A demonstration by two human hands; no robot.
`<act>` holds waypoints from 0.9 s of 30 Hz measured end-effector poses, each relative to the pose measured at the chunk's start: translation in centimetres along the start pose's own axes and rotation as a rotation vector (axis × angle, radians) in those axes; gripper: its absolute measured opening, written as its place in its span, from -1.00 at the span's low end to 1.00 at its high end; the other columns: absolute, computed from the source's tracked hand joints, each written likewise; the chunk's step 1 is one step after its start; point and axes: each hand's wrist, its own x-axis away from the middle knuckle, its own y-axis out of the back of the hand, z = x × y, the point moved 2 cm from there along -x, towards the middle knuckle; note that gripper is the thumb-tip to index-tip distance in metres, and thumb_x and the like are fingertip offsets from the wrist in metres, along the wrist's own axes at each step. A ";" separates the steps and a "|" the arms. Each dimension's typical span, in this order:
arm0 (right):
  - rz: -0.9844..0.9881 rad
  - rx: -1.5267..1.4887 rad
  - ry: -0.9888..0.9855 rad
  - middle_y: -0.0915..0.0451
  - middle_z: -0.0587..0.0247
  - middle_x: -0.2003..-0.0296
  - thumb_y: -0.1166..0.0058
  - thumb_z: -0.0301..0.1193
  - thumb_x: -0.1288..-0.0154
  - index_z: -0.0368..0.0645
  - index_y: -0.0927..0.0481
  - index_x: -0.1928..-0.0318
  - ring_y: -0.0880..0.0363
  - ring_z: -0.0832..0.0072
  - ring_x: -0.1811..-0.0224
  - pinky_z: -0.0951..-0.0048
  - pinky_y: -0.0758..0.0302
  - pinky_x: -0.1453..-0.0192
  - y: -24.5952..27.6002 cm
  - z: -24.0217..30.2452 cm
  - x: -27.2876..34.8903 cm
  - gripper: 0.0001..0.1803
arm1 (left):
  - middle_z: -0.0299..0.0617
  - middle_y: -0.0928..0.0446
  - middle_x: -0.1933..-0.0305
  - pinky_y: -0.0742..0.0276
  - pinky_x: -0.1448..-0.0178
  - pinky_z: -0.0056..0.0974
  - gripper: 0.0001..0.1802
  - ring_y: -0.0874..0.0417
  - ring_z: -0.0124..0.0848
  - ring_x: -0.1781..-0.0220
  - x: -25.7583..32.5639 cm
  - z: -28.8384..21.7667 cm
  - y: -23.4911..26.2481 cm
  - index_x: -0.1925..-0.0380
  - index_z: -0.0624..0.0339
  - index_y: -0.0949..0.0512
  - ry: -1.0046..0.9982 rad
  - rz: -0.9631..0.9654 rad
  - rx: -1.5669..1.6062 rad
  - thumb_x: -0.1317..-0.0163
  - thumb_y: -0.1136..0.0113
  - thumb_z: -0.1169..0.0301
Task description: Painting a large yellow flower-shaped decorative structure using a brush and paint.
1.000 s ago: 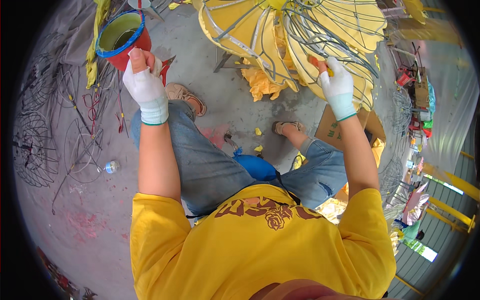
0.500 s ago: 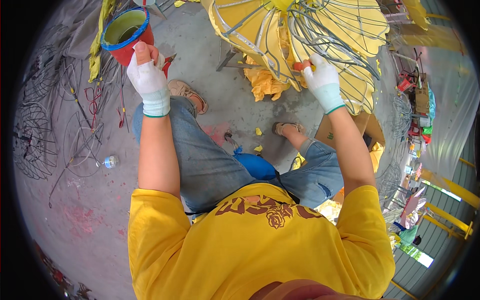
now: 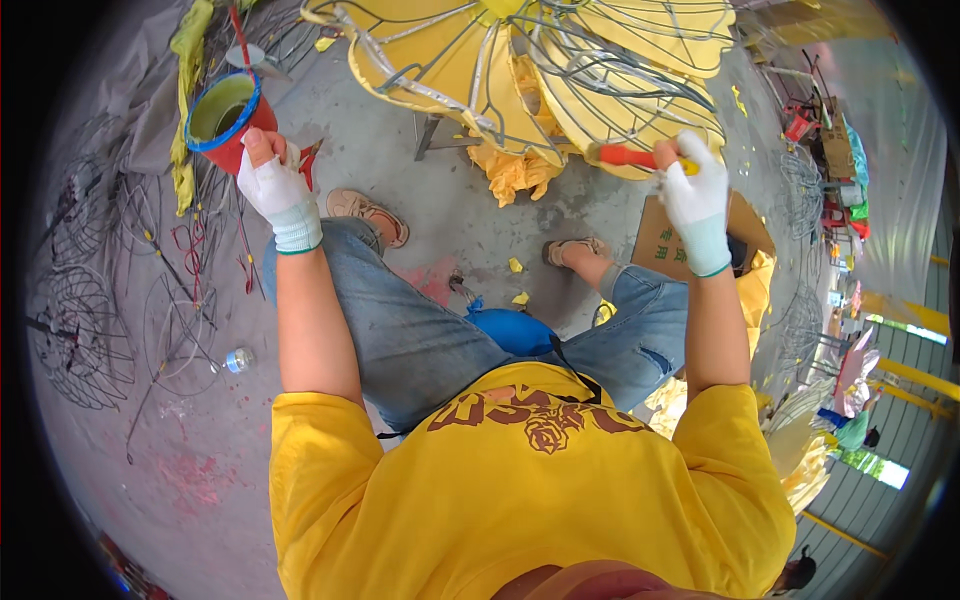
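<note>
My left hand (image 3: 272, 180), in a white glove with bare fingertips, is closed at the near side of a red bucket (image 3: 230, 152). The bucket has a blue rim and a yellowish-green inside, and is tilted toward me. In my gloved right hand (image 3: 692, 185) is a paintbrush (image 3: 625, 155) with a red and yellow handle, pointing left. Its tip is at the lower edge of a large yellow petal-shaped structure (image 3: 440, 55) laced with grey wire; whether it touches is unclear.
Crumpled yellow cloth (image 3: 508, 172) hangs under the structure by a metal stand. A cardboard box (image 3: 662, 235) stands beside my right knee. Wire frames (image 3: 75, 330) and a plastic bottle (image 3: 239, 360) lie on the floor at left. A blue object (image 3: 508, 333) is between my legs.
My right hand has moved right and slightly down, bringing more of the brush into sight. My left hand and the bucket sit slightly lower and further left; the yellow structure appears shifted up and left.
</note>
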 end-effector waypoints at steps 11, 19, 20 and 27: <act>-0.334 -0.078 -0.161 -0.49 0.02 0.59 -0.05 -0.29 -0.17 -0.21 -0.47 0.45 -0.50 0.12 0.53 0.28 -0.40 0.44 4.3 -6.4 5.8 -0.77 | -0.39 0.00 0.77 0.13 0.62 -0.40 -0.54 0.00 -0.57 0.73 1.1 -1.0 -0.9 0.75 0.06 -0.12 -0.077 -0.018 0.058 -0.31 0.11 0.17; -0.205 -0.111 0.370 -0.39 0.17 0.61 -0.10 -0.41 -0.06 -0.16 -0.41 0.49 -0.43 0.19 0.54 0.25 -0.37 0.49 -0.4 -3.0 10.7 -0.85 | -0.42 0.03 0.78 0.16 0.59 -0.37 -0.50 0.04 -0.56 0.73 6.7 -5.2 -3.1 0.76 0.02 -0.04 -0.129 0.184 0.132 -0.30 0.10 0.13; -0.285 -0.067 0.322 -0.39 0.17 0.61 -0.11 -0.42 -0.05 -0.16 -0.42 0.49 -0.43 0.19 0.54 0.25 -0.37 0.49 0.2 -3.6 10.8 -0.86 | -0.42 0.03 0.78 0.16 0.59 -0.37 -0.50 0.04 -0.56 0.73 7.9 -5.9 -3.5 0.76 0.02 -0.04 -0.138 0.193 0.121 -0.30 0.10 0.13; -0.372 -0.100 0.274 -0.41 0.16 0.60 -0.10 -0.51 -0.07 -0.17 -0.42 0.48 -0.45 0.25 0.57 0.34 -0.38 0.51 -0.6 -4.7 11.3 -0.89 | -0.38 -0.02 0.76 0.06 0.50 -0.33 -0.46 -0.08 -0.51 0.67 15.3 -8.3 -4.7 0.78 0.04 -0.04 -0.161 0.399 0.060 -0.30 0.10 0.08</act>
